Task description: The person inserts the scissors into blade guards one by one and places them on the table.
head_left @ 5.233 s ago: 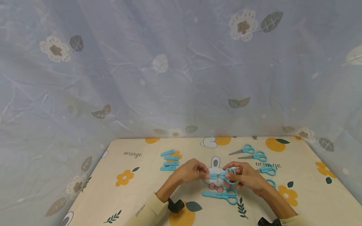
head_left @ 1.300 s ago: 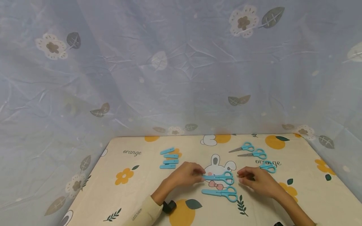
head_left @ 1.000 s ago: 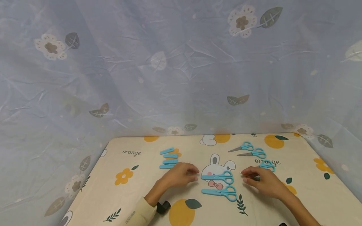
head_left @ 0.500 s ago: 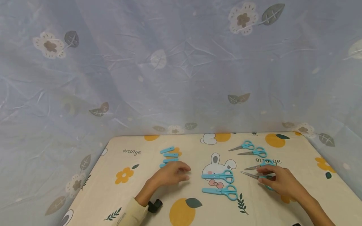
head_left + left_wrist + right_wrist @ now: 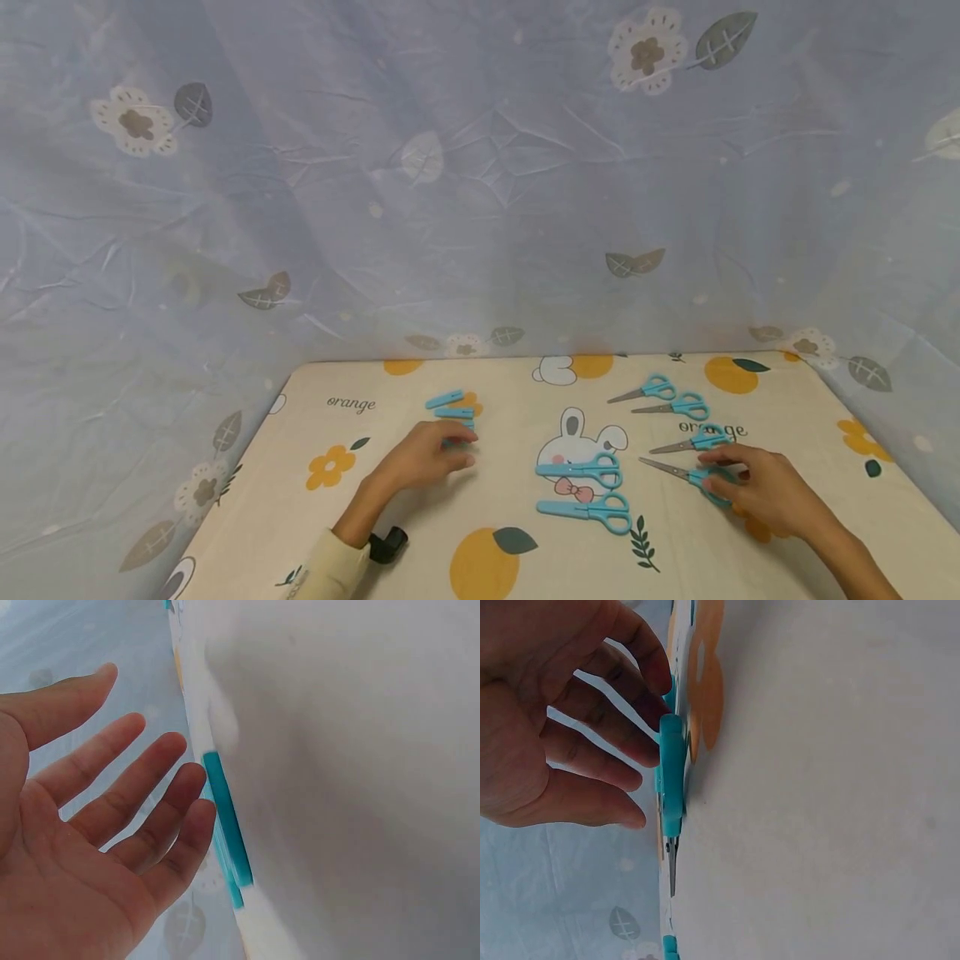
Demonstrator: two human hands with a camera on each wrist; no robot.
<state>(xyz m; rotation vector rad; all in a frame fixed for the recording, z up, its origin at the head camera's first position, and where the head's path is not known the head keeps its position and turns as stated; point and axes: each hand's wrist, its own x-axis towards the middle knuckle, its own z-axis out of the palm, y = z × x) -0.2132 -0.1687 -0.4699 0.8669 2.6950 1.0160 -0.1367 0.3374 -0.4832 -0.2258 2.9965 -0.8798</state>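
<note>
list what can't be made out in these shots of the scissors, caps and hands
- Head view: the left hand hides the nearest blue caps, so their count is unclear.
- Head view: the right hand covers the handle of the bare scissors; grip unclear.
- Left wrist view: the caps show edge-on, blurred; fingers touching or apart, cannot tell.
- Right wrist view: the scissors are edge-on, their blade mostly hidden.

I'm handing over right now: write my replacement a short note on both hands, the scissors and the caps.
Left hand: open, reaching over the blue caps, fingers at the nearest ones.
Right hand: fingers on the handle of an uncapped pair of scissors lying on the table.
Done: two capped scissors lie mid-table.
Left: three more bare scissors behind the right hand, four in all to cap.
</note>
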